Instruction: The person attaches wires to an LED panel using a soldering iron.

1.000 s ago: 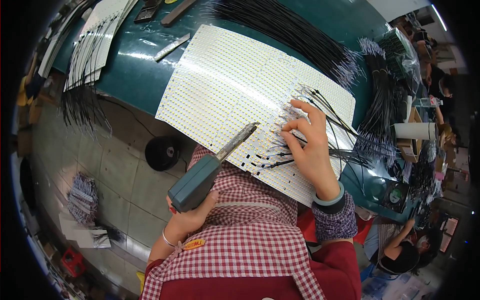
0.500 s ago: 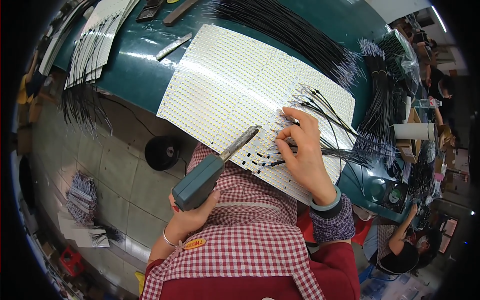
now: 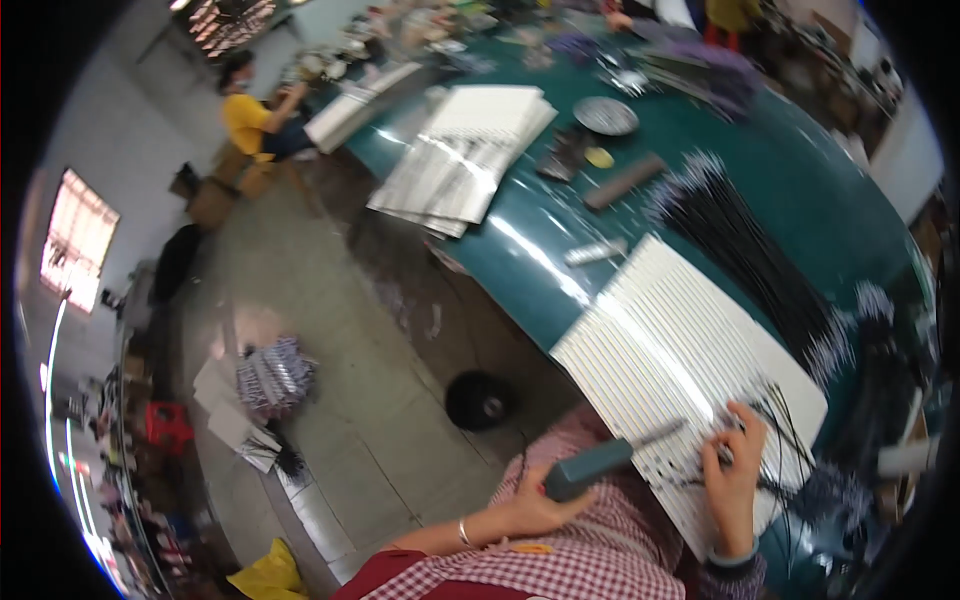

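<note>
My left hand [image 3: 548, 503] is wrapped around the dark green body of a soldering iron [image 3: 590, 468]. The iron's metal tip points right, over a white LED board [image 3: 655, 330] studded with rows of small lights. Over the board's near right part, my right hand [image 3: 735, 462] has thumb and fingers pinched at the end of a thin black wire, though blur hides the exact grip. More black wires [image 3: 790, 425] with stripped ends lie across the board beside that hand. The iron's tip is close to the right fingertips; contact with the board cannot be made out.
A long bundle of black wires [image 3: 755, 260] lies beyond the board on the green table [image 3: 540, 262]. White boards [image 3: 460, 150] are stacked farther left, near a brown bar [image 3: 625, 182] and a round dish [image 3: 606, 116]. A black bin [image 3: 478, 400] stands on the floor. A person in yellow [image 3: 245, 120] sits far left.
The view has swung left, so board and hands now appear lower right, and the stacked boards and far table have come in. Both hands keep their places over the board, the iron still held.
</note>
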### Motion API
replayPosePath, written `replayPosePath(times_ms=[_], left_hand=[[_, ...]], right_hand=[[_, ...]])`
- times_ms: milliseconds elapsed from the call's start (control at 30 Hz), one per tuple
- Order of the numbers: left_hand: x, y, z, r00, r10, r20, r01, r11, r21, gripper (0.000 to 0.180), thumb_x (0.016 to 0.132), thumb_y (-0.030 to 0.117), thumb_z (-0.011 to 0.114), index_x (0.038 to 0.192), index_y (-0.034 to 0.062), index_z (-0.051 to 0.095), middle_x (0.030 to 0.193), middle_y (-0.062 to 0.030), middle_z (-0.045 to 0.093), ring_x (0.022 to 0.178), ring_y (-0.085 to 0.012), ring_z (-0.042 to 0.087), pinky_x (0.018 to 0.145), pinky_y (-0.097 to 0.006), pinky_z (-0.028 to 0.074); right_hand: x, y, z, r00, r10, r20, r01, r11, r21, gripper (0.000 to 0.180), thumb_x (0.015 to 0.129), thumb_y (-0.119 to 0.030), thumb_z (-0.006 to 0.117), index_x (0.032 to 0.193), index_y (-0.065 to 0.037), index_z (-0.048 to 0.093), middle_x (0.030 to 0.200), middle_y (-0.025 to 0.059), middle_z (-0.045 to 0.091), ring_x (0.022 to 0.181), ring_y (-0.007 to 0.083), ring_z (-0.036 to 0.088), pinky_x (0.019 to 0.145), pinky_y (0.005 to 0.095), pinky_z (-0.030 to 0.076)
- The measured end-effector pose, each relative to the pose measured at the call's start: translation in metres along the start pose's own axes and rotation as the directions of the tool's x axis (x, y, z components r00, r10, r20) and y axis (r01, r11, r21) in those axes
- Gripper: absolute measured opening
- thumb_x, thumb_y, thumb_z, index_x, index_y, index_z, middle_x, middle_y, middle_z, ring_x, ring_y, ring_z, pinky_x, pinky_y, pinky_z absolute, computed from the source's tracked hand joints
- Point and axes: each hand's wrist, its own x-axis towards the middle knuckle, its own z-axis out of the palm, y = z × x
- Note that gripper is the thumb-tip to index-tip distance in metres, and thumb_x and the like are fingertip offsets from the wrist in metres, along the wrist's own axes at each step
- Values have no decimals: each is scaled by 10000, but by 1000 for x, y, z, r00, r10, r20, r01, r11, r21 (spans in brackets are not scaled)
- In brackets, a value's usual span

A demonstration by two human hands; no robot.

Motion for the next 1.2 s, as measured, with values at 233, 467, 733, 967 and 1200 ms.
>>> replayPosePath(times_ms=[233, 467, 733, 967, 1200], left_hand=[[-3, 1, 13, 970, 199, -140, -218, 966, -141, 236, 770, 155, 765, 939, 32, 654, 762, 10, 609, 704, -72, 537, 632, -227, 434], [1, -3, 16, 981, 150, -125, -179, 949, -259, 258, 785, 190, 760, 975, 53, 651, 839, -7, 643, 785, -90, 567, 721, -254, 455], [-3, -11, 2, 985, 51, -163, -85, 974, -211, 302, 799, 77, 729, 1075, 21, 619, 943, -41, 661, 781, -100, 608, 698, -253, 482], [7, 11, 2, 993, 11, -115, -60, 899, -433, 310, 810, 15, 695, 1104, -4, 600, 816, -57, 634, 623, -91, 575, 530, -230, 469], [2, 16, 5, 990, -83, -113, 25, 899, -438, 303, 787, 19, 724, 1074, 7, 629, 849, 7, 658, 636, -35, 554, 570, -187, 444]], right_hand=[[-4, 0, -3, 999, -14, 43, 15, 1000, -22, 151, 675, 57, 599, 768, -4, 496, 1198, 198, 491, 1162, 371, 441, 1016, 426, 315], [-3, 5, -1, 999, 17, -39, -16, 999, 39, 129, 717, 44, 586, 772, -7, 480, 1197, 192, 495, 1145, 350, 453, 1012, 414, 311], [11, 3, 14, 977, -202, -65, 199, 979, -48, 158, 712, 13, 621, 821, -29, 514, 1122, 175, 532, 1052, 360, 482, 912, 434, 362], [4, 7, 9, 991, -123, -62, 119, 991, -59, 139, 710, -4, 651, 798, -34, 548, 1150, 128, 538, 1077, 318, 469, 905, 414, 344], [0, 10, 8, 992, -109, -68, 105, 993, -60, 128, 712, -17, 649, 790, -37, 550, 1143, 132, 540, 1067, 322, 473, 888, 415, 358]])
